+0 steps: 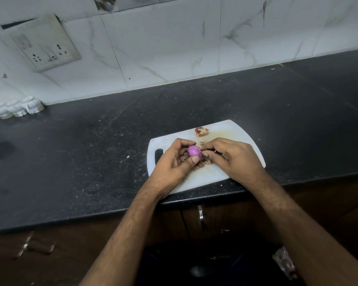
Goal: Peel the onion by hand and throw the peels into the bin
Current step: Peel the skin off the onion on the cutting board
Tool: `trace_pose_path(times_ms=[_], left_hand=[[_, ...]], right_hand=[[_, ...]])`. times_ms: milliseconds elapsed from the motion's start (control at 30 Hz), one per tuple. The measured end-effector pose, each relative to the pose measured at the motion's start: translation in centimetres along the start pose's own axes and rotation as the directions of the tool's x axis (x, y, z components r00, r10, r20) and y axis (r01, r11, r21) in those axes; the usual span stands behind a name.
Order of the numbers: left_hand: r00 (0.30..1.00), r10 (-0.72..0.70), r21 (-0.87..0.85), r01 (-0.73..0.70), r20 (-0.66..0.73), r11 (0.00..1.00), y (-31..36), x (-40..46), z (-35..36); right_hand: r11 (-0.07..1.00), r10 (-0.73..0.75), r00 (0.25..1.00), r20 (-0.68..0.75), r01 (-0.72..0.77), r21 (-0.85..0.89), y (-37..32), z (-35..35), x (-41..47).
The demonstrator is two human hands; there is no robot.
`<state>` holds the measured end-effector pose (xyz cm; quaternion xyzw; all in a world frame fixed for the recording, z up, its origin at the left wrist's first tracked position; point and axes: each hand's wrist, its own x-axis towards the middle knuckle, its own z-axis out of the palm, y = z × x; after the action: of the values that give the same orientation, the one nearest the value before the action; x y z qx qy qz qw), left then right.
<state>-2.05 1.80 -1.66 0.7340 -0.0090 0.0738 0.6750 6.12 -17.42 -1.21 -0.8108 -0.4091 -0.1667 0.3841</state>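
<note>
A small purple onion with most of its dry skin off sits between my two hands, just above a white cutting board. My left hand grips it, fingers curled behind and thumb on its front. My right hand pinches at the onion's right side with thumb and fingertips. A larger piece of brown peel lies at the far edge of the board. Smaller peel scraps lie on the board under my hands. No bin is in view.
The board rests on a dark speckled countertop near its front edge. Small white jars stand at the far left by the tiled wall. A wall socket is above them. Dark cabinet doors with a metal handle are below the counter.
</note>
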Motion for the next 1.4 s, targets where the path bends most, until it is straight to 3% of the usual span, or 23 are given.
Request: trace_pose_path(times_ms=[200,367,767,1067,1400], left_hand=[[1.000,-0.003,-0.003,0.003,0.011,1.000,0.0,-0.1,0.1],[0.999,-0.014,0.013,0.014,0.029,1.000,0.0,-0.2,0.2],[1.000,-0.012,0.067,0.011,0.022,0.998,0.0,-0.1,0.2],[0.999,0.007,0.091,-0.003,-0.051,0.996,0.1,0.0,0.6],[1.000,0.010,0.096,-0.008,-0.021,0.995,-0.1,0.2,0.5]], right_hand=[[0.993,-0.012,0.999,0.038,0.016,-0.114,-0.6,0.0,0.0],[0.981,0.090,0.988,0.125,-0.066,-0.181,-1.1,-0.1,0.3],[0.936,0.274,0.952,0.139,-0.232,-0.264,-1.4,-0.3,0.9],[0.943,0.253,0.953,0.167,-0.204,-0.262,-1.9,-0.4,0.8],[0.923,0.277,0.948,0.155,-0.218,-0.317,-2.1,0.0,0.9]])
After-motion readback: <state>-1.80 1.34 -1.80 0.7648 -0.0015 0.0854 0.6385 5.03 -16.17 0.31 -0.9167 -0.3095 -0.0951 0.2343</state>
